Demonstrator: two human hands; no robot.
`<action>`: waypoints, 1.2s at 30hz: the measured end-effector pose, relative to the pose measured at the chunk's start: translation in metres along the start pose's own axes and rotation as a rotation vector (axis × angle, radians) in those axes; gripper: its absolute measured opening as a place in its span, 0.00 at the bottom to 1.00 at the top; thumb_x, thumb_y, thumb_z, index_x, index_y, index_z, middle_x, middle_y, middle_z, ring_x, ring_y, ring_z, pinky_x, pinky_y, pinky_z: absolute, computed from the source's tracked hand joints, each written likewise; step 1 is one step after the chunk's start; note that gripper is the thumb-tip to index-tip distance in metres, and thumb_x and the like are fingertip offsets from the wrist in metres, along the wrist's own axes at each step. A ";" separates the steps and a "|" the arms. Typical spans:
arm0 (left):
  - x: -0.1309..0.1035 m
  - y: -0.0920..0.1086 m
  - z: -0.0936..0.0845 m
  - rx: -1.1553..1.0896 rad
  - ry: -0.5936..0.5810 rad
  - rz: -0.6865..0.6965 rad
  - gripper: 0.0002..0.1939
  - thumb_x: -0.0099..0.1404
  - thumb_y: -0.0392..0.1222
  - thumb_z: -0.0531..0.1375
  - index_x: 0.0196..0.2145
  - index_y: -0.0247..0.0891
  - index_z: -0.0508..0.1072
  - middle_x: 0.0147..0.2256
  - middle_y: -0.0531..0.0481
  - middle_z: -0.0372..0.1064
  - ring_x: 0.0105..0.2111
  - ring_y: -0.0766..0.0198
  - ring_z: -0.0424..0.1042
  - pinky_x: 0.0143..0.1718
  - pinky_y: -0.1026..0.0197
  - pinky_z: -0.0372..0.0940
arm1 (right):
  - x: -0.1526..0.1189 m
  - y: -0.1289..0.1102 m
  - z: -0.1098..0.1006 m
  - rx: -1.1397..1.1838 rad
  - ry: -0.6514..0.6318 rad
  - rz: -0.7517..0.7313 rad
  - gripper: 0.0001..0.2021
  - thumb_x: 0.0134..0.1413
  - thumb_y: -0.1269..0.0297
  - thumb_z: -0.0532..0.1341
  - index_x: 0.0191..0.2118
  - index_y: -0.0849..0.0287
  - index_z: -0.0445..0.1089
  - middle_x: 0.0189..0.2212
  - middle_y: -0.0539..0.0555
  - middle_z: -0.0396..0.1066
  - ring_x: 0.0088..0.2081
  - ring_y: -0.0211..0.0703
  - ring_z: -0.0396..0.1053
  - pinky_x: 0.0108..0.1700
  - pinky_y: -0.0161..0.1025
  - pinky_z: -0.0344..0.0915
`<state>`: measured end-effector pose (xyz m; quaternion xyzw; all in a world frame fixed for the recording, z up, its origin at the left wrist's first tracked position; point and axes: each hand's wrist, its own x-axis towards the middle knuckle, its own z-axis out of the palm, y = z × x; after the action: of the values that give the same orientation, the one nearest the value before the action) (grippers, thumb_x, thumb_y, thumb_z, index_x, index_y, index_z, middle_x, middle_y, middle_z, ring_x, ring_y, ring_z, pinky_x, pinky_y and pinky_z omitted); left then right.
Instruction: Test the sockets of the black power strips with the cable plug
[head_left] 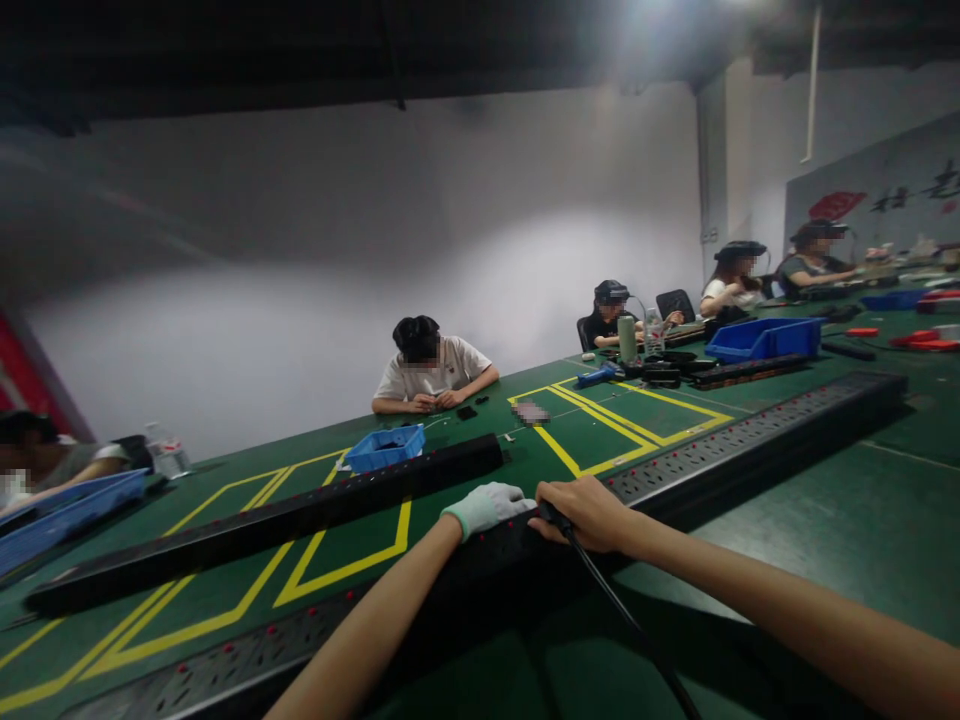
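Note:
A long black power strip rail [315, 625] with sockets and small red switches crosses the green table in front of me. My left hand [491, 507], in a pale glove with a mint cuff, rests on the rail, its fingers pressed together; what lies under them is hidden. Bare and right beside it, my right hand [589, 513] is closed round a black plug [556, 518] at the rail's top. From the plug a black cable [626, 615] runs down toward the lower right.
Another black rail [262, 520] lies farther back at the left. Beyond it is a blue tray [384, 447]. Yellow tape marks the green table [892, 500]. A blue bin [765, 340] stands at the right rear. Several people sit along the table's edges.

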<state>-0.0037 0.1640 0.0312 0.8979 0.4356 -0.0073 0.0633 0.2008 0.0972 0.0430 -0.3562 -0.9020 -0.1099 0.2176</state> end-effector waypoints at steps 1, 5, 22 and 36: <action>0.000 0.000 0.000 0.023 -0.008 0.007 0.24 0.68 0.55 0.42 0.41 0.38 0.70 0.41 0.45 0.69 0.41 0.61 0.69 0.42 0.61 0.61 | -0.002 -0.001 0.002 0.010 0.020 0.020 0.15 0.59 0.51 0.51 0.36 0.58 0.64 0.29 0.53 0.71 0.28 0.41 0.70 0.26 0.33 0.51; -0.003 0.000 -0.002 0.111 -0.026 0.027 0.24 0.69 0.53 0.41 0.42 0.36 0.69 0.41 0.44 0.69 0.41 0.61 0.69 0.41 0.60 0.62 | -0.010 -0.003 0.012 0.036 0.097 0.099 0.15 0.60 0.51 0.50 0.38 0.58 0.63 0.29 0.53 0.71 0.30 0.42 0.69 0.28 0.33 0.53; -0.016 0.043 -0.007 0.382 0.179 0.027 0.15 0.68 0.43 0.44 0.40 0.37 0.68 0.37 0.43 0.69 0.37 0.58 0.69 0.38 0.59 0.62 | -0.013 -0.005 0.013 -0.006 0.089 0.120 0.16 0.59 0.50 0.49 0.37 0.59 0.63 0.30 0.55 0.71 0.31 0.44 0.70 0.29 0.34 0.55; -0.022 0.031 0.000 0.422 0.084 0.176 0.18 0.68 0.35 0.43 0.52 0.33 0.62 0.47 0.37 0.65 0.46 0.52 0.67 0.46 0.51 0.62 | -0.012 -0.004 0.014 -0.014 0.091 0.108 0.17 0.60 0.50 0.48 0.38 0.59 0.63 0.29 0.55 0.71 0.31 0.44 0.70 0.29 0.34 0.55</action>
<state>0.0072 0.1279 0.0361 0.9252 0.3467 -0.0554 -0.1437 0.2013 0.0919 0.0246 -0.4006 -0.8698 -0.1206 0.2616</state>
